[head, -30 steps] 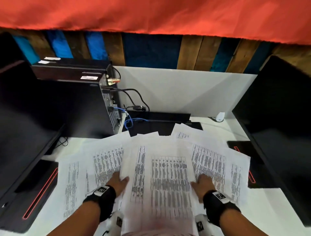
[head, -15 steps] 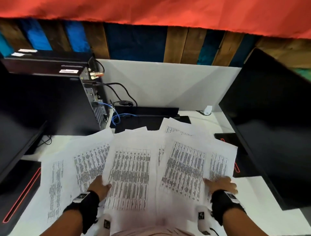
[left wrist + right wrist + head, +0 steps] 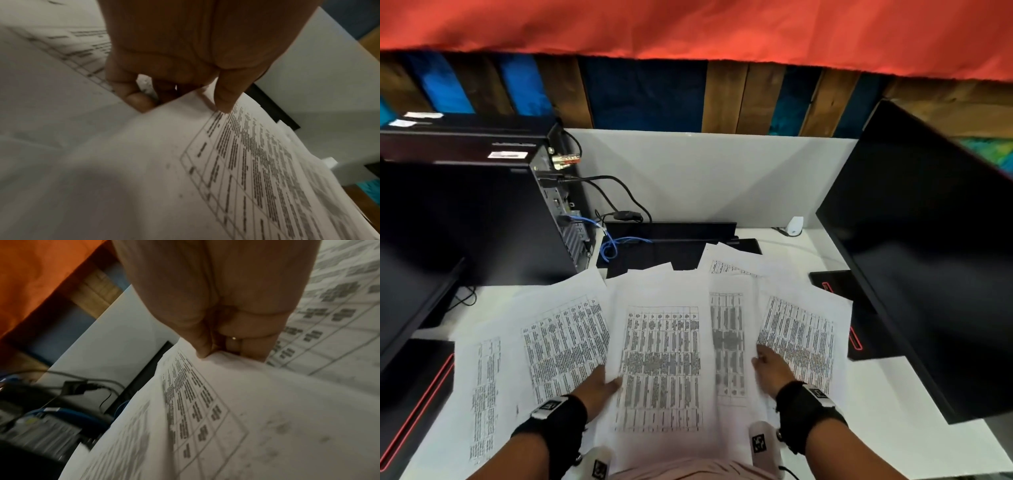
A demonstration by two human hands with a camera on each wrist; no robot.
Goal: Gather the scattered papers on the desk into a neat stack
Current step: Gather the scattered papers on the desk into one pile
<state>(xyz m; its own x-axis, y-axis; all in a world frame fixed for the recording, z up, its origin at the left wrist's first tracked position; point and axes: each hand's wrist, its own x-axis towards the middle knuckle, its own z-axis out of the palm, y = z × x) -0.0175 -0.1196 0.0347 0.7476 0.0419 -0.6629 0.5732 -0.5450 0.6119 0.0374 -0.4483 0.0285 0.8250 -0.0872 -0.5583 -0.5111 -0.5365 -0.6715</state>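
Several printed sheets lie fanned across the white desk. My left hand pinches the left edge of the middle sheet; in the left wrist view the thumb lies on top of this sheet and the fingers are under it. My right hand grips the right edge of the neighbouring sheet, with the thumb over the sheet's edge and the fingers beneath. More sheets spread out to the left and to the right.
A black computer tower with cables stands at the back left. A large black monitor is on the right, and another on the left. Their red-trimmed bases flank the papers. A black bar lies behind.
My right hand went out to the right edge of the spread and has come back toward the middle. The centre sheets overlap more than before. My left hand has stayed at the middle sheet's left edge.
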